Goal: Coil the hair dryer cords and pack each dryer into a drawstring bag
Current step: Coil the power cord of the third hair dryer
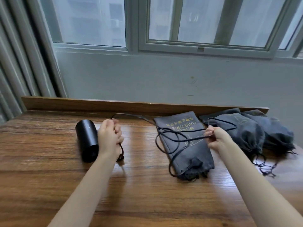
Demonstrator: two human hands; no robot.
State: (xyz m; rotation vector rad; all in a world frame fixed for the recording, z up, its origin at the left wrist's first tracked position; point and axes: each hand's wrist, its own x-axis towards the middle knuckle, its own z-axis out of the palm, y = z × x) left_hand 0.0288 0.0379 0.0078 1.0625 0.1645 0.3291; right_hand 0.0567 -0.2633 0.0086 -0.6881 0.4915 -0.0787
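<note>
A black hair dryer (86, 139) lies on the wooden table (49, 161), its barrel pointing away from me. My left hand (109, 137) grips the dryer's handle, which it hides, and the near end of the black cord (131, 115). The cord arcs right and loops over a flat grey drawstring bag (193, 154) printed "HAIR DRIER". My right hand (215, 137) pinches the cord above that bag's right side.
A heap of more grey drawstring bags (262, 128), some bulging, lies at the table's back right, their strings trailing toward me. A raised wooden ledge (98, 104) runs along the table's far edge below the wall and windows.
</note>
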